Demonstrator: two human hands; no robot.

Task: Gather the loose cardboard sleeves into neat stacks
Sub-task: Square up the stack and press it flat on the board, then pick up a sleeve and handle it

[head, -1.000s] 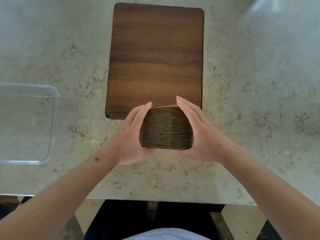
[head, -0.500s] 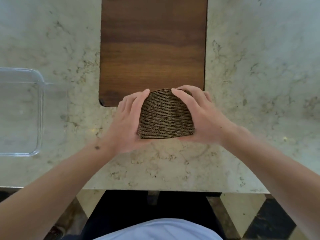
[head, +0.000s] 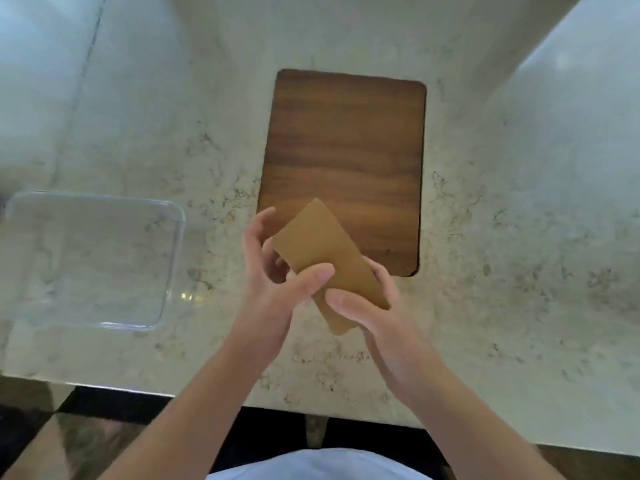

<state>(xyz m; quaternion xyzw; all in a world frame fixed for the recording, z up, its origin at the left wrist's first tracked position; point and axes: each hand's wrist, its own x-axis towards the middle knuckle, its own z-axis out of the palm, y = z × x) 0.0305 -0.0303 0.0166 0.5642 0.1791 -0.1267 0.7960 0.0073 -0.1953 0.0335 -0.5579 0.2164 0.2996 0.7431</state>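
1. Though blurred by motion, the stack (head: 327, 263) of cardboard sleeves shows as one flat tan face with rounded corners; its ribbed edges cannot be made out here.
2. It is held in the air above the near edge of the board (head: 346, 150) and the counter (head: 502, 271) in front of it, touching neither as far as can be seen.
3. Its long axis runs on a slant, from the far end up and to the left over the board, down to the near end at lower right over the counter.
4. The broad face is turned up toward the camera.
5. The left hand (head: 273, 282) grips the stack's left side: its thumb lies across the top face, and its fingers curl beneath and beside the far left corner.
6. The right hand (head: 384, 320) grips the near end, thumb pressed on the top face, fingers wrapped under the right edge.
7. A clear tub (head: 93, 261) sits on the counter well to the left, apart from the hands.
8. Half a second ago the stack stood on the counter with its corrugated edges facing the camera, both hands cupping its sides; now it has been lifted and tipped so the flat face shows.
9. The head view has also pulled back, so the whole board is in sight.
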